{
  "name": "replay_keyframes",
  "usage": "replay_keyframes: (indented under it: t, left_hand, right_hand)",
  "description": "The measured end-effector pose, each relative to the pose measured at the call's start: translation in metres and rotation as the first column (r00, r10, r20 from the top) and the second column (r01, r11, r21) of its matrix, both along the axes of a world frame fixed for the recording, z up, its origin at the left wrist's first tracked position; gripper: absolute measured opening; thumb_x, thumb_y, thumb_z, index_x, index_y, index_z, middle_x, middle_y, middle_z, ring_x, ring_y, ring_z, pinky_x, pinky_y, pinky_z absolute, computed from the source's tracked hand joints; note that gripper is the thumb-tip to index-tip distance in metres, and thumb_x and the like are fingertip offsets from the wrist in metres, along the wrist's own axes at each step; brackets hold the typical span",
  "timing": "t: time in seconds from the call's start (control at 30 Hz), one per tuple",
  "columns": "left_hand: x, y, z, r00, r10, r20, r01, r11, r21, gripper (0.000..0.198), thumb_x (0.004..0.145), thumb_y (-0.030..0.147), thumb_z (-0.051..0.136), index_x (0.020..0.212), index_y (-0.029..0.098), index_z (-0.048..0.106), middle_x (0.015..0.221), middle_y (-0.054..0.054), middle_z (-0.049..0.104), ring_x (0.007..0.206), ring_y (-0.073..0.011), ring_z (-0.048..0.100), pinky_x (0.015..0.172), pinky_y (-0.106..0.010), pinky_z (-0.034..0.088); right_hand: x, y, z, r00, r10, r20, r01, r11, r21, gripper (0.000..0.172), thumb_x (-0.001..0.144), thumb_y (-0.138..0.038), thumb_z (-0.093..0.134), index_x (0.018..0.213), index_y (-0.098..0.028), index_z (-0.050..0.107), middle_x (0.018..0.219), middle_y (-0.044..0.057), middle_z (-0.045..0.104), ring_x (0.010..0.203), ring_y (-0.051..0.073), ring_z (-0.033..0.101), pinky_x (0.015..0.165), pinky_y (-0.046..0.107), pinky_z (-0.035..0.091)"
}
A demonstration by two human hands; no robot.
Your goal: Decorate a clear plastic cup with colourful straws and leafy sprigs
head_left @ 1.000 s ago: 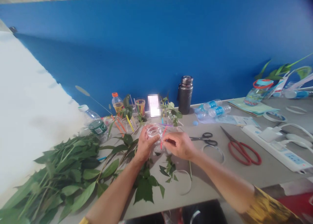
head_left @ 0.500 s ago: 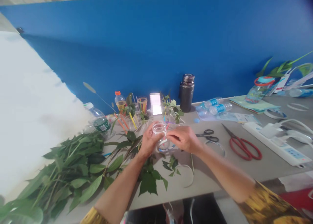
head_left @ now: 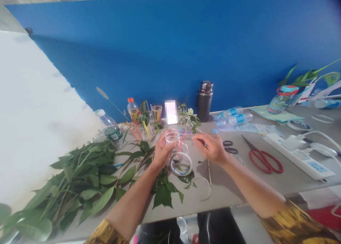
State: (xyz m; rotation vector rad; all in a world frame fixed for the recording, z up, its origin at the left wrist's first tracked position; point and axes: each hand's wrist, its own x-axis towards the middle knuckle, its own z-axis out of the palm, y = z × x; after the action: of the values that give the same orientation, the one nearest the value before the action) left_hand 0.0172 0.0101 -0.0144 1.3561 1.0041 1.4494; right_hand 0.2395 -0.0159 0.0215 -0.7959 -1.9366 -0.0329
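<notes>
My left hand (head_left: 163, 150) is closed around a clear plastic cup-like piece (head_left: 172, 136), its round rim facing up. A thin white strip (head_left: 186, 148) curls from the piece's right side. My right hand (head_left: 211, 147) is apart from the piece, to its right, with thumb and forefinger pinched together; what they hold, if anything, is too small to make out. Just below my left hand lies a tape roll (head_left: 173, 170) with a white rim. Cut leaves (head_left: 163, 194) lie on the table below it, and a thin stick (head_left: 209, 173) lies below my right hand.
A heap of leafy branches (head_left: 80, 180) covers the left side. Behind stand bottles, a lit phone (head_left: 171, 112) and a dark thermos (head_left: 204, 103). To the right lie black scissors (head_left: 230, 150), red-handled shears (head_left: 263, 158), small water bottles (head_left: 239, 118) and a power strip (head_left: 301, 158).
My right hand has moved right, away from the clear plastic piece. The white strip now shows as a loose curl, and the tape roll is more visible. My left hand keeps its hold.
</notes>
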Motion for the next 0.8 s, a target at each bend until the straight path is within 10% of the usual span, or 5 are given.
replay_keyframes:
  t: [0.13,0.4,0.8]
  left_hand:
    - [-0.001,0.002,-0.001,0.996,0.028,-0.081,-0.023,0.997,0.067,0.063,0.069,0.033,0.085,0.127,0.02,0.065,0.119,-0.011,0.073,0.113,-0.0287,0.068,0.103,-0.046,0.051]
    - [-0.002,0.008,-0.005,0.981,0.129,-0.148,-0.104,0.981,0.165,0.067,0.069,0.03,0.085,0.131,0.019,0.062,0.123,-0.012,0.071,0.116,-0.0285,0.066,0.107,-0.047,0.049]
    - [-0.005,0.008,-0.007,0.977,0.058,-0.204,-0.034,0.993,0.116,0.07,0.065,0.033,0.088,0.129,0.02,0.064,0.118,-0.011,0.072,0.112,-0.029,0.067,0.102,-0.046,0.051]
  right_hand:
    - [0.031,0.006,0.007,0.968,-0.174,0.18,0.216,0.944,-0.25,0.031,0.105,-0.03,0.04,0.101,-0.02,0.07,0.075,0.003,0.074,0.067,0.016,0.067,0.068,0.026,0.045]
    - [0.112,0.012,-0.003,0.509,-0.234,0.828,0.752,0.588,-0.296,0.026,0.097,-0.022,0.051,0.092,-0.019,0.076,0.099,0.015,0.077,0.088,0.027,0.072,0.068,0.031,0.039]
    - [0.135,0.02,-0.023,0.582,-0.145,0.8,0.656,0.665,-0.357,0.023,0.089,-0.018,0.059,0.106,-0.02,0.075,0.115,0.013,0.073,0.106,0.028,0.069,0.08,0.032,0.046]
